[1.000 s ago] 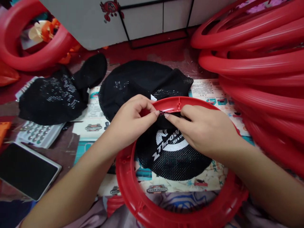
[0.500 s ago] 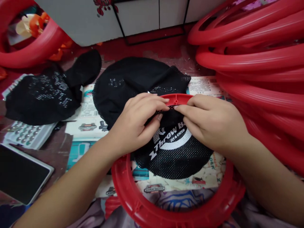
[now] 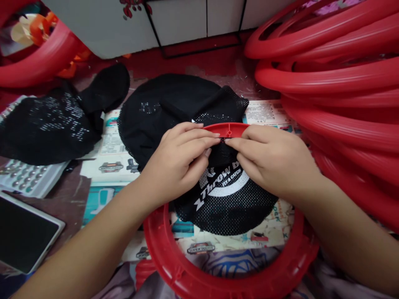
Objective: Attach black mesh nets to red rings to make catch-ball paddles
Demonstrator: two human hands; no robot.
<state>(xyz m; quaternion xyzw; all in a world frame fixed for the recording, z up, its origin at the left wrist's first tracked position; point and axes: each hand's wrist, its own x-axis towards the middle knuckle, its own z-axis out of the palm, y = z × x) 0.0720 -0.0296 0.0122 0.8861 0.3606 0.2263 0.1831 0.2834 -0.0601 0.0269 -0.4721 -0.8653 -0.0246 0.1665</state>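
Observation:
A red plastic ring (image 3: 174, 276) lies before me, its hollow inner side with small posts facing up. Across its opening hangs a black mesh fabric disc (image 3: 230, 216) with white "Throw" and "Fly & Catch" print. At the ring's far rim, my left hand (image 3: 183, 160) pinches the fabric's upper edge, thumb below and fingers above. Close beside it, my right hand (image 3: 269, 155) presses the same edge against the rim with closed fingers. The fingertips of both hands almost meet. Exactly how the edge sits in the rim is hidden under the fingers.
Another black fabric disc (image 3: 177, 99) lies just behind the ring, and a crumpled black mesh piece (image 3: 50, 124) at left on a white tray of round metal pieces (image 3: 33, 176). A dark-screened device (image 3: 25, 232) is at lower left. Red rings (image 3: 330, 79) are stacked at right.
The whole view has shifted slightly, so things appear a little further left. Both hands stay at the far rim with the fabric edge; the fingertips have moved only slightly.

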